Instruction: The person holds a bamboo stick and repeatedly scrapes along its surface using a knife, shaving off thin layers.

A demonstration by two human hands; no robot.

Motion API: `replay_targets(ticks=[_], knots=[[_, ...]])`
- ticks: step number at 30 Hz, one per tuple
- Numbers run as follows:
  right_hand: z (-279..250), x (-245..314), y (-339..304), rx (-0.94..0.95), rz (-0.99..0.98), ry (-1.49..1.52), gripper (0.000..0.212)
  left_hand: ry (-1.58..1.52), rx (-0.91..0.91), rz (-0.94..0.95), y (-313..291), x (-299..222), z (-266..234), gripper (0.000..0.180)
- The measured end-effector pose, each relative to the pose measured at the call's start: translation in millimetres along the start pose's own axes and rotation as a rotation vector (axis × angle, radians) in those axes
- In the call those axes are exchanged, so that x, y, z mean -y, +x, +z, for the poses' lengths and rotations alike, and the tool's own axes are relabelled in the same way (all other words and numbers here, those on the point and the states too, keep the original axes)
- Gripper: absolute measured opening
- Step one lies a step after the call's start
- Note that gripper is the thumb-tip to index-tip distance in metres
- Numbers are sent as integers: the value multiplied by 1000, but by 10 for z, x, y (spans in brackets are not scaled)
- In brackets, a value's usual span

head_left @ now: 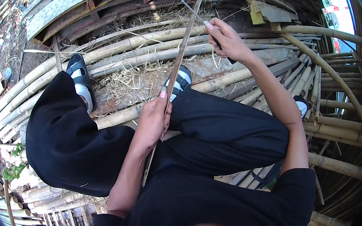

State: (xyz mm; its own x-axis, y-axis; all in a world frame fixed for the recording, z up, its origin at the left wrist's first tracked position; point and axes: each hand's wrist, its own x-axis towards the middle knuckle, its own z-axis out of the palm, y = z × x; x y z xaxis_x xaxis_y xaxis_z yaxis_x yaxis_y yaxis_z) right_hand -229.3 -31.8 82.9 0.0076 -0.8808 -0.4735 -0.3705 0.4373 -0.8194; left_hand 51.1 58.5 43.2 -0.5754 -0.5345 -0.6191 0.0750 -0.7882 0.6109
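A long, thin bamboo strip point(185, 43) runs slantwise from my lap up past the far edge of the view. My left hand point(151, 123) is closed around its lower part, thumb lying along it, just above my bent leg. In my right hand point(228, 40), farther up and to the right, is a knife point(190, 9) with a dark handle and a narrow blade. The blade points up and left and crosses the strip; whether its edge touches the strip I cannot tell. My fingers wrap the handle, with its butt showing below the palm.
Bamboo poles point(137, 42) lie across the ground, with pale shavings point(119, 80) among them. My sandalled feet point(81, 79) rest by the poles. Wooden pallets point(67, 16) stand at the far side, stacked boards point(262, 1) at far right. A bamboo frame point(339, 166) rises at right.
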Motion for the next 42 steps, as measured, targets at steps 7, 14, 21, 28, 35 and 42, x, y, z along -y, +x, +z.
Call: replay_targets(ticks=[7,14,21,28,35,42], knots=[[476,-122,45,34,272,232,46,93,-61,17,156,57,14,45],[561,-225,148,-37,261,296,23,155,-37,20,95,103,13,43],[229,-299,440,-159,159,305,24,144,24,-15,-16,150,-10,47],[141,-363,238,4,101,103,30,12,-15,-33,-57,157,58,48],[35,-494,256,-27,3,-374,48,189,-5,58,4,218,116,39],[-83,-375,471,-232,-193,-842,43,345,-76,100,86,300,45,38]])
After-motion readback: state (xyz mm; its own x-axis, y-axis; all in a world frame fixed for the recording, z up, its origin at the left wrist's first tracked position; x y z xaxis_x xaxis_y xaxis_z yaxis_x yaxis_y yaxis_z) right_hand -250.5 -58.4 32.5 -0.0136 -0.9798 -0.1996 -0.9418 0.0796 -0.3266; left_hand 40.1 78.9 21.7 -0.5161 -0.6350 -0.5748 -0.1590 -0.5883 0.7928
